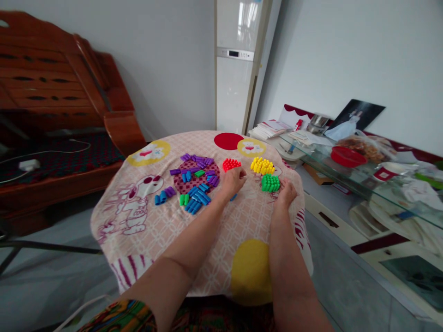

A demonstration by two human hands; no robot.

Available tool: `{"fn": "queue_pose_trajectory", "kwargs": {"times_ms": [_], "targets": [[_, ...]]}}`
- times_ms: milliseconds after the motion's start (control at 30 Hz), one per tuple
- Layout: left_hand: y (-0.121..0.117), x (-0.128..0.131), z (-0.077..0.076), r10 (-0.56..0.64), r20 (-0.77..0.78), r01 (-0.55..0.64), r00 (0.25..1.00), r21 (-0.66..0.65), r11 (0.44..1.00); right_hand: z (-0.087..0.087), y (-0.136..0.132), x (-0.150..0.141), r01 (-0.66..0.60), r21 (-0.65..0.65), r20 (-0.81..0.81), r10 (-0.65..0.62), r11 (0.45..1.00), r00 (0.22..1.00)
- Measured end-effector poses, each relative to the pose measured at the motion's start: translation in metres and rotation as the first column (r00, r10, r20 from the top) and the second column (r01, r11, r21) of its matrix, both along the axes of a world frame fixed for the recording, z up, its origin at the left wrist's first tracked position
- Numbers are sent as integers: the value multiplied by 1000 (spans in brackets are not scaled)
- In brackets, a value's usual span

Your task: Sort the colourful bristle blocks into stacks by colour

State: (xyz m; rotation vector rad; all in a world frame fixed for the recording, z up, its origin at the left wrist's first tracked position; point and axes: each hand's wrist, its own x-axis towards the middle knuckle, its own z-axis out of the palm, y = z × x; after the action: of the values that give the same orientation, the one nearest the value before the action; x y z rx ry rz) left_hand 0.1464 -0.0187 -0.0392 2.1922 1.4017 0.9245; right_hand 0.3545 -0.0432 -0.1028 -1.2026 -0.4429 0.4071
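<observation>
Small ridged plastic pieces lie sorted by colour on the cloth-covered table (207,240). My left hand (234,182) is just in front of the red cluster (231,164), its fingers curled together; whatever they hold is hidden. My right hand (287,192) rests beside the right edge of the green cluster (270,183), fingers loosely bent and apart. Behind the green cluster is a yellow cluster (262,165). Left of my left hand lie loose blue pieces (198,199) and purple pieces (202,161), with a few green pieces (184,199) among them. A blue piece (233,197) shows partly by my left wrist.
A wooden bench (51,101) with a white charger (29,164) stands to the left. At the right, a glass-topped cabinet (346,182) carries papers, a red bowl (348,157), a paper cup (388,171) and bags. A tall white air conditioner (233,87) stands behind the table.
</observation>
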Motion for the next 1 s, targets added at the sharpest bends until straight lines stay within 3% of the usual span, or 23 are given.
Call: {"fn": "queue_pose_trajectory", "kwargs": {"times_ms": [167, 267, 367, 533, 733, 867, 1000], "targets": [[20, -74, 19, 280, -24, -279, 960, 47, 959, -1, -1, -1, -2, 26, 12, 1, 1000, 1000], [28, -114, 15, 447, -98, -448, 889, 16, 894, -4, 1, 1, 3, 32, 30, -4, 999, 1000], [31, -133, 3, 489, -219, -507, 844, -33, 861, -7, 2, 2, 18, 25, 34, -19, 1000, 999], [33, -128, -9, 416, -423, -482, 805, -57, 874, -8, 4, 4, 5, 28, 12, -5, 1000, 1000], [37, -127, -10, 385, -476, -465, 790, -57, 884, -10, 6, 7, 2, -32, 57, -1, 999, 998], [33, -126, -6, 349, -433, -433, 831, -112, 894, -12, 5, 8, 8, -84, 180, 8, 996, 984], [27, -108, 2, 316, -261, -350, 912, -94, 932, -12, 5, 7, 17, -52, 151, -9, 999, 988]]}}
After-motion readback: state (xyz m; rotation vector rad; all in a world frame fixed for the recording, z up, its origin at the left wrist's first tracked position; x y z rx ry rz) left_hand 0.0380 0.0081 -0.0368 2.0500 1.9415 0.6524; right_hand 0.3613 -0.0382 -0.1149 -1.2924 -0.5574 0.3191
